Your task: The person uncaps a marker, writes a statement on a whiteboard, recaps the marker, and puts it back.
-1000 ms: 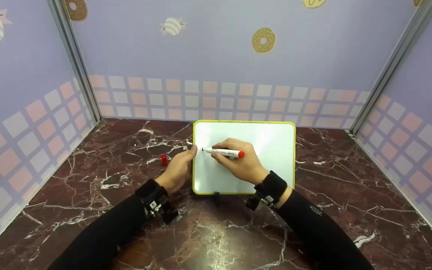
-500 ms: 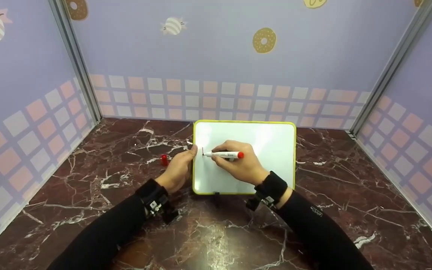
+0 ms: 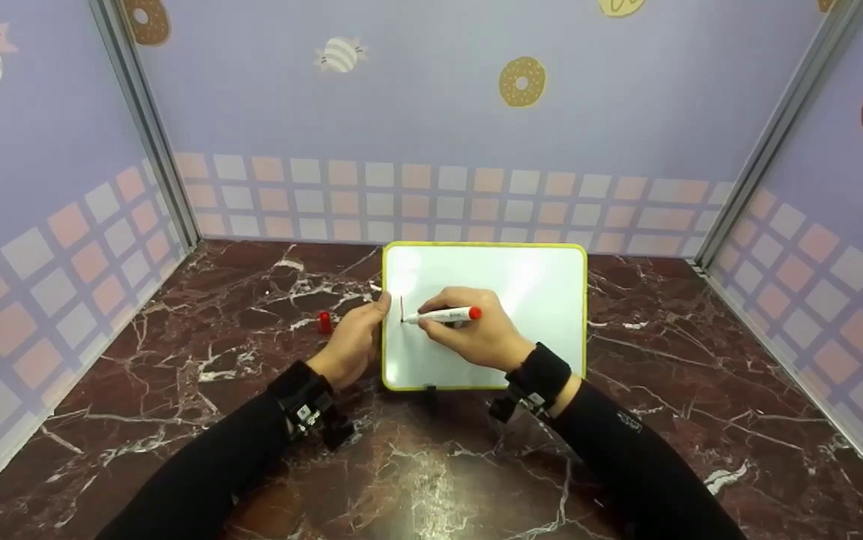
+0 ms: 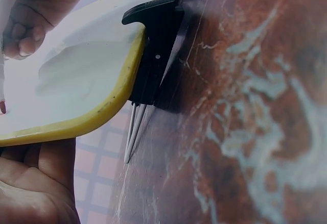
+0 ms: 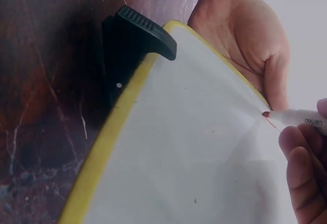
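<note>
In the head view, the whiteboard [image 3: 544, 300] with its yellow rim leans upright near the middle of the frame, on the bench [image 3: 176, 427]. The right hand [image 3: 480, 328], right of centre, pinches the marker [image 3: 446, 315] between thumb and fingers, tip to the left, at the lower end of a thin red line [image 3: 401, 306]. The left hand [image 3: 349, 341], left of centre, holds the board's left edge, thumb along the rim. The red cap [image 3: 325, 322] stands just left of it.

In the left wrist view, that hand's fingers pass behind the rim at lower left, so their exact curl cannot be told. Two black clips [image 4: 153, 50] bear the lower edge at upper centre, thin metal rods [image 4: 134, 132] beneath.

In the right wrist view, the red tip touches the surface at right of centre. The step seems to be drawing a straight stroke: it calls for light, even pressure, the board braced firmly at its edge, and knuckles kept off the fresh ink.

Counted: one whiteboard, one marker, one cap, one line, two hands, two clips.
</note>
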Demonstrator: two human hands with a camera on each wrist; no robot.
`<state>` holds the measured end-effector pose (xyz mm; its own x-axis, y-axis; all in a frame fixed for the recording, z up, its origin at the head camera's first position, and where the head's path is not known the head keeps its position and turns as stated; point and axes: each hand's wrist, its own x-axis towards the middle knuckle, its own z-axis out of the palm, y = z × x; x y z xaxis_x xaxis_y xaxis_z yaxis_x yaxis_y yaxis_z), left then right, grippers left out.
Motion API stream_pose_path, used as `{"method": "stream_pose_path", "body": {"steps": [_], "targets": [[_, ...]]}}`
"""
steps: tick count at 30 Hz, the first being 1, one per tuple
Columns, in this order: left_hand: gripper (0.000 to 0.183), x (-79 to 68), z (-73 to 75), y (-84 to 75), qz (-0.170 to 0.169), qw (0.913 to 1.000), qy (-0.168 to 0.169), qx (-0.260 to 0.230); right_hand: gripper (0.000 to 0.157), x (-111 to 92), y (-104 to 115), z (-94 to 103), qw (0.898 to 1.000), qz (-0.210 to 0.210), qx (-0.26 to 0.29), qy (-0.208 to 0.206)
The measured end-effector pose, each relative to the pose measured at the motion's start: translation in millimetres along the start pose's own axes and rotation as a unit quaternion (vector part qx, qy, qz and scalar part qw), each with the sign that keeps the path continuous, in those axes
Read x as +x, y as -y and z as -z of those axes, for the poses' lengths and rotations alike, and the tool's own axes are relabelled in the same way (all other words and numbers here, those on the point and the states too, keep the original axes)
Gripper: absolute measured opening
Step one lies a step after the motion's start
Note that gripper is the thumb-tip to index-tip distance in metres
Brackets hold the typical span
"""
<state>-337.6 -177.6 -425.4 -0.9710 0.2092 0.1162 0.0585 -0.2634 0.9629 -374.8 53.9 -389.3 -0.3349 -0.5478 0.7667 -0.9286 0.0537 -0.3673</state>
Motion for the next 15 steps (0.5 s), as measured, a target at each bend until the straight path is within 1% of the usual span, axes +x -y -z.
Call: {"method": "stream_pose_path", "body": {"steps": [2,7,9,15], "targets": [[0.058,0.2,-0.8,-0.2,-0.001,1.0000,-0.006,-0.003,0.007,0.1,0.6,0.6,1.000,-0.001,0.000,0.004],[0.059,2.8,-2.8,0.5,0.000,1.0000,-0.002,-0.009,0.008,-1.8,0.7,2.5,1.000,-0.001,0.000,0.007],[0.061,3.3,-2.2,0.9,0.001,1.0000,0.004,-0.007,0.008,-1.7,0.8,2.4,1.000,0.000,-0.001,0.010],[0.061,1.4,1.5,0.2,0.002,1.0000,0.001,-0.003,0.008,-0.8,1.0,-1.4,1.000,-0.004,0.003,0.029]]}}
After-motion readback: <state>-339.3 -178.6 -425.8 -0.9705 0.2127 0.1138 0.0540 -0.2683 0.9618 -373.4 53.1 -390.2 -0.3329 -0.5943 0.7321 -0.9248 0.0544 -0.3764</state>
